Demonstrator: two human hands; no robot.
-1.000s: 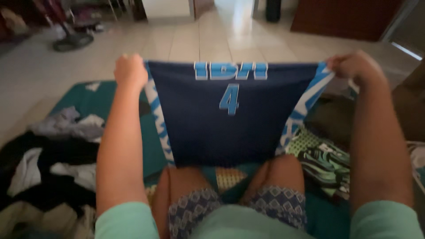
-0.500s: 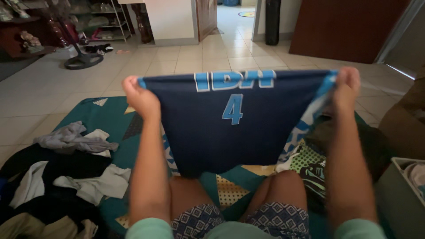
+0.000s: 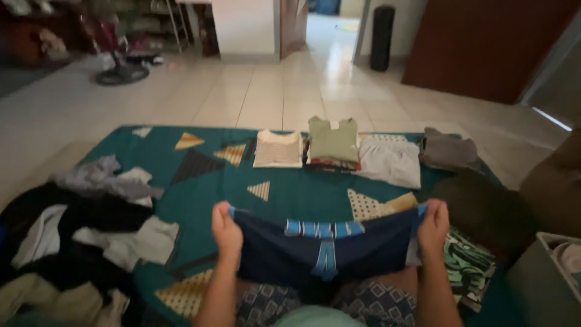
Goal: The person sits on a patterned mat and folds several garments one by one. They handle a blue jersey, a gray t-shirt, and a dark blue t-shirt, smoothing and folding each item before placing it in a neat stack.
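Head view, looking down at a seated person's lap and the floor ahead. The left hand [image 3: 226, 229] and the right hand [image 3: 433, 225] are well apart, each closed on one top corner of a navy sports jersey [image 3: 321, 251] with light-blue lettering and trim — the garment stretched flat between them, low over the person's knees, its lower part draped onto patterned blue shorts [image 3: 369, 303].

Beneath lies a teal mat [image 3: 200, 188] printed with cream, dotted and dark triangles, spread on a pale tiled floor [image 3: 272, 91]. Along the mat's far edge stands a row of folded clothes: a striped cream top [image 3: 277, 148], a small stack topped by an olive-green shirt [image 3: 332, 140], a light-grey folded garment [image 3: 390, 162] just beside it, and a darker grey folded piece [image 3: 446, 151] at the right end.

To the person's left, a loose heap of unfolded laundry [image 3: 78, 236] — black, white and grey pieces mixed — covers the mat's near corner. To the right of the jersey, touching its edge, lies a green-and-black patterned garment [image 3: 469, 263]; beyond it, the corner of a grey laundry bin [image 3: 538, 281] enters at the lower right edge. A floor fan's round base [image 3: 122, 74] stands far off at the upper left.
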